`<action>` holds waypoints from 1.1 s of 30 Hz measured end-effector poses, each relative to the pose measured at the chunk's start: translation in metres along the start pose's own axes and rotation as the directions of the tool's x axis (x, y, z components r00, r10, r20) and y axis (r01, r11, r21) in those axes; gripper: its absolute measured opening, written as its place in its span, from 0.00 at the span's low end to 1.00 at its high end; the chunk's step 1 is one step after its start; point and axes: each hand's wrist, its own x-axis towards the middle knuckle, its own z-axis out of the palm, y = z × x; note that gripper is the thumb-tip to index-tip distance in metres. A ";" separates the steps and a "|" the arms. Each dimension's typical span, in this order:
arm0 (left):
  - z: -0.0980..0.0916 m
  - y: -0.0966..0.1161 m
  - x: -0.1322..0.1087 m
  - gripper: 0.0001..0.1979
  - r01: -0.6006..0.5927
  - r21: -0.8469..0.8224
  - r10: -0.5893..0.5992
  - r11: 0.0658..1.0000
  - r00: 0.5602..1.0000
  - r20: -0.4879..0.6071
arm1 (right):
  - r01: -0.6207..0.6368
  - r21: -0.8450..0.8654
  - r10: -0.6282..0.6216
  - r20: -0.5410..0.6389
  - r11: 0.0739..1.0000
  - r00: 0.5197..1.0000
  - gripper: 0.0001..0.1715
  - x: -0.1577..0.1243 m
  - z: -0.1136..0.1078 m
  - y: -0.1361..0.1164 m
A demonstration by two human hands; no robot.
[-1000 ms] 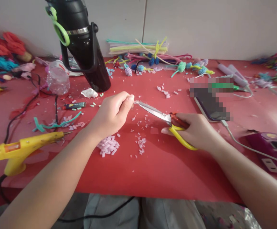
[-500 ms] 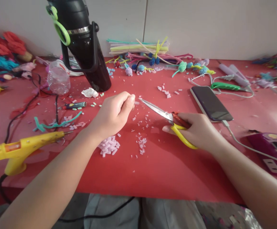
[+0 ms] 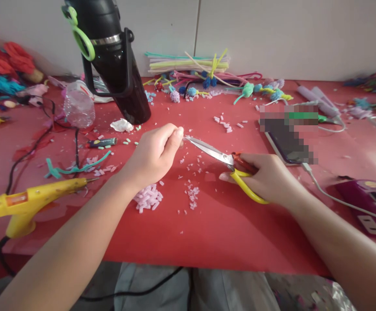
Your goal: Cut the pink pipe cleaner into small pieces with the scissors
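My left hand (image 3: pixel 158 151) is closed in a pinch, thumb against forefinger, above the red table. A short pale pink pipe-cleaner piece sits in that pinch, mostly covered by the fingertips. My right hand (image 3: pixel 266 177) is wrapped round the handles of scissors (image 3: pixel 211 151) with yellow and red-orange grips. The blades look nearly together, and their tips reach the left fingertips. Below the left wrist lies a heap of short pink pieces (image 3: pixel 148 198). Fine pink trimmings (image 3: pixel 192 196) are scattered under the blades.
A black bottle (image 3: pixel 119 73) stands behind my left hand. At left lies a yellow glue gun (image 3: pixel 35 198) with a black cord. A phone (image 3: pixel 287 142) on a white cable lies beyond my right hand, near a purple power strip (image 3: pixel 366 207). Pipe cleaners (image 3: pixel 188 65) line the wall.
The scissors have shifted slightly left, bringing their tips up to my left fingertips. My left hand stays almost where it was.
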 end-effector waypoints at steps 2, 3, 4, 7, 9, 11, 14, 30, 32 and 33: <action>0.000 0.000 0.000 0.17 0.007 0.003 -0.007 1.000 1.000 0.003 | -0.004 -0.004 0.004 0.003 1.000 1.000 0.40 0.001 0.000 0.000; 0.001 0.000 0.000 0.17 0.010 0.004 -0.010 1.000 1.000 0.003 | -0.002 -0.006 0.002 0.004 1.000 1.000 0.40 0.001 0.000 0.000; 0.001 0.000 -0.001 0.18 0.012 0.003 -0.012 1.000 1.000 0.002 | 0.002 -0.007 -0.002 0.003 1.000 1.000 0.40 0.001 0.000 0.001; 0.001 0.000 -0.001 0.18 0.017 -0.005 -0.017 1.000 1.000 0.006 | 0.015 -0.004 -0.015 -0.014 1.000 1.000 0.41 0.002 0.001 0.001; 0.001 0.000 -0.001 0.18 0.018 -0.014 -0.018 1.000 1.000 0.004 | 0.014 0.004 -0.014 -0.026 1.000 1.000 0.40 0.002 0.001 0.001; 0.001 -0.001 -0.001 0.18 0.021 -0.019 -0.021 1.000 1.000 0.000 | 0.016 0.020 -0.016 -0.027 1.000 1.000 0.39 0.001 0.000 0.000; 0.001 -0.001 -0.001 0.19 0.022 -0.026 -0.022 0.999 1.000 0.000 | 0.027 0.035 -0.027 -0.014 0.999 1.000 0.36 0.000 -0.001 0.000; 0.002 0.001 -0.001 0.18 0.047 -0.044 -0.047 0.998 0.999 0.000 | 0.009 0.017 -0.009 -0.014 1.000 1.000 0.41 0.002 0.002 0.003; 0.002 0.001 -0.001 0.18 0.049 -0.051 -0.049 0.998 0.999 0.001 | 0.016 0.030 -0.015 -0.017 0.999 1.000 0.41 0.002 0.003 0.004; 0.002 0.001 -0.001 0.18 0.050 -0.050 -0.049 0.998 0.999 0.002 | 0.018 0.034 -0.018 -0.018 0.999 1.000 0.40 0.001 0.003 0.004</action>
